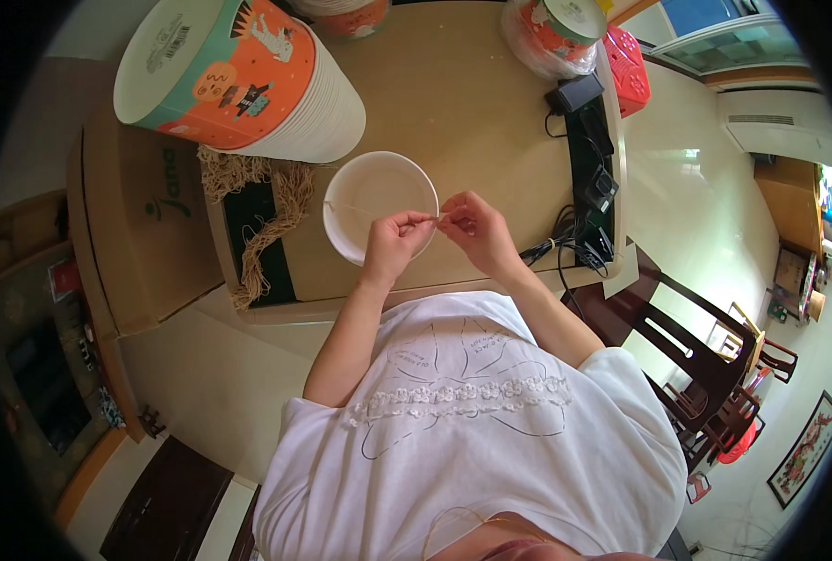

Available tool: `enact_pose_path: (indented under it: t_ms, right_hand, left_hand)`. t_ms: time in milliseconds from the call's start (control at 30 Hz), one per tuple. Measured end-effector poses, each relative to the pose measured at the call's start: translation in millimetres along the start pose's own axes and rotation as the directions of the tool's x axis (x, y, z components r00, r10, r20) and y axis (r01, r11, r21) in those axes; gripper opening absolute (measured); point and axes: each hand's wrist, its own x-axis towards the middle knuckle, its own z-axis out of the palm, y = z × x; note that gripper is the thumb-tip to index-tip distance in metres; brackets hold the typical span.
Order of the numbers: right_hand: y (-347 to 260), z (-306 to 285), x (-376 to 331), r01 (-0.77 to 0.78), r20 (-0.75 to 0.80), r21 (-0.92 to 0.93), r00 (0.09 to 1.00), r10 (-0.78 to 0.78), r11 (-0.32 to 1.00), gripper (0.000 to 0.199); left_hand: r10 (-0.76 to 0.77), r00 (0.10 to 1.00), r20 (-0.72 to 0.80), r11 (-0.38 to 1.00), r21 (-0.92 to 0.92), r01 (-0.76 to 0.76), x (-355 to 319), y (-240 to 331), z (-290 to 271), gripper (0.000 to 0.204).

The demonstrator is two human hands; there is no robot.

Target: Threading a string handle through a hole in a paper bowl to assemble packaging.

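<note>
A white paper bucket (338, 230) stands on the table with its mouth up. A thin beige string (349, 207) runs from its left rim across the opening towards my left hand (395, 245). That hand is closed in a pinch over the bucket's near right rim. My right hand (480, 234) is pinched as well, just right of the rim, its fingertips meeting the left ones. A small bit of string seems to be held between both; my fingers hide most of it. At the left lies a bundle of beige strings (290, 201).
A tall stack of printed paper buckets (327, 107) lies at the back left, beside a cardboard box (145, 224). A plastic-wrapped bucket (552, 37) and a red basket (628, 70) are at the back right. Black adapters and cables (580, 234) line the table's right edge.
</note>
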Motion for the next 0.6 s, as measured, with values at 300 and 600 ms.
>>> enact_pose_path:
  t_ms: [300, 600]
  right_hand:
    - [-7, 1, 0, 0.103, -0.002, -0.26, 0.994, -0.107, 0.96, 0.005]
    - [-1, 1, -2, 0.534, 0.115, -0.405, 0.835, -0.538, 0.742, 0.012]
  left_hand:
    - [0.125, 0.992, 0.024, 0.977, 0.174, -0.127, -3, 1, -3, 0.013]
    - [-0.26, 0.951, 0.165, 0.96, -0.064, 0.273, 4, 21, -19, 0.013]
